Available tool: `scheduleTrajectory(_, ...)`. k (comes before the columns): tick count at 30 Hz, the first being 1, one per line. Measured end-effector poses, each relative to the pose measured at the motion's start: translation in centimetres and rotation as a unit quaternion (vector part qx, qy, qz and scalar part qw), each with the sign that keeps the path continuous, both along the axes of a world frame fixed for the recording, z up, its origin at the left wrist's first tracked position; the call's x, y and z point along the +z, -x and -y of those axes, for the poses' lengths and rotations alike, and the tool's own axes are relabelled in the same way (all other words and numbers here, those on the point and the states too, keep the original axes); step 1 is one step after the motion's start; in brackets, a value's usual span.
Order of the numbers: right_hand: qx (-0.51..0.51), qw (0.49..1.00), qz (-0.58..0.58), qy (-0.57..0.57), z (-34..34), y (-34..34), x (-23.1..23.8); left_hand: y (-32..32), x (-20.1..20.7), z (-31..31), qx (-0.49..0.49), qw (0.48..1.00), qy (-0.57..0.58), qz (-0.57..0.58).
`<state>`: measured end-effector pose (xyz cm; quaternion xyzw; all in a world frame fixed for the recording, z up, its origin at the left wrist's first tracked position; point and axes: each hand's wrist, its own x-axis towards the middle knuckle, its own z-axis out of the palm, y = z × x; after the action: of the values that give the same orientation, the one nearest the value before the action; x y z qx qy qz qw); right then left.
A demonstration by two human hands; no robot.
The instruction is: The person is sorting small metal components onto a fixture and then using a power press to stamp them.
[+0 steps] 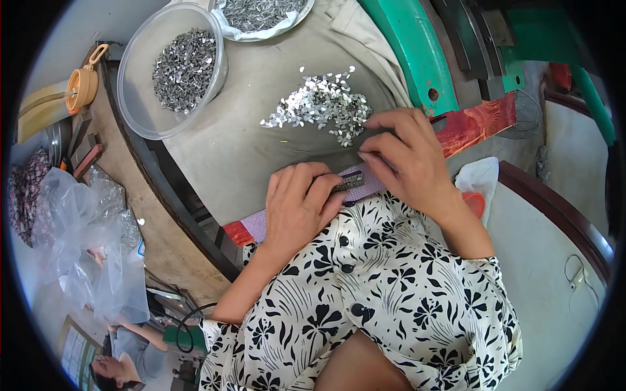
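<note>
A loose pile of small, shiny silver metal pieces (319, 104) lies on the grey cloth-covered work surface (241, 117). Close to its lower right edge is my right hand (411, 159), thumb and fingertips drawn together; whatever they may hold is too small to make out. My left hand (297, 205) rests at the near edge of the surface, its thumb and fingers closed on the end of a small dark metal strip (351, 182) with a row of fine ridges or slots. Under the strip lies a purple checked cloth (372, 184).
Far left stands a clear round tub (122, 91) of small metal parts, beside a lined bowl (225, 32) of similar parts. A green machine frame (417, 58) borders the right. Plastic bags (91, 260) hang at the left; another person (127, 358) sits lower left.
</note>
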<state>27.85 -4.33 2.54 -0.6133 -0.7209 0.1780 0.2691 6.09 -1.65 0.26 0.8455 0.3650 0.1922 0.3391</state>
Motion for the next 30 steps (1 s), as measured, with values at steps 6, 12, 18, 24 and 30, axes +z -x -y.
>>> scheduleTrajectory(6,0.038,0.994,-0.104,-0.015,1.6,1.4,-0.6,0.9,-0.1,-0.2,-0.011,1.000,-0.010,0.005)
scheduleTrajectory(12,0.038,0.998,-0.049,-0.006,2.7,2.1,-1.3,1.0,-0.1,0.0,0.003,1.000,0.006,0.008)
scheduleTrajectory(18,-0.050,0.997,-0.053,-0.009,1.6,0.8,-0.9,0.4,-0.3,0.0,0.002,1.000,-0.011,0.010)
scheduleTrajectory(24,0.003,0.999,0.019,-0.030,-0.9,1.3,-1.4,0.3,-0.4,0.2,-0.002,1.000,-0.012,0.004)
scheduleTrajectory(30,0.010,0.996,0.082,-0.028,-1.2,1.5,-0.4,0.1,-0.5,0.2,-0.003,1.000,-0.017,0.006)
